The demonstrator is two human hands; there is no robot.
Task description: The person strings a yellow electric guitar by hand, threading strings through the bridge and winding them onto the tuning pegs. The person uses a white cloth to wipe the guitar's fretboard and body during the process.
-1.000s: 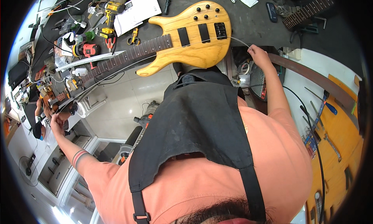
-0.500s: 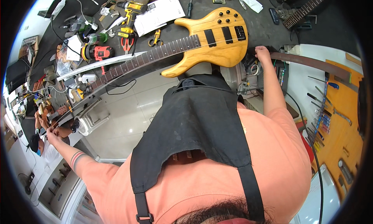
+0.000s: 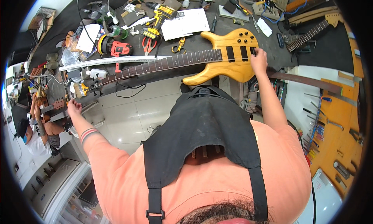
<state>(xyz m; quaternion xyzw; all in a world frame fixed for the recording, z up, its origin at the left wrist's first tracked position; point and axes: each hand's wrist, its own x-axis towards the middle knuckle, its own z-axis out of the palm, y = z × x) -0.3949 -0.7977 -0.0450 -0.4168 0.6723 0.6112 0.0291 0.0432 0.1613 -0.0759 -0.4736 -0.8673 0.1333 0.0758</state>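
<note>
Your right hand, out past body before, now over bridge end of yellow guitar, fingers bent; cannot tell whether gripping. Your left hand, farther out earlier, now nearer neck's far end, fingers loosely curled, hold unclear. Guitar lies on counter, neck leftward.

Nothing legible at this resolution. Print visible on: paper by the drill, small dark block near its top left, unreadable. Drill: dark marking on the yellow body, lettering won't resolve. Straightedge on the table: fine marks along its length, can't make out figures. Can't read anything on the sander either.
</note>
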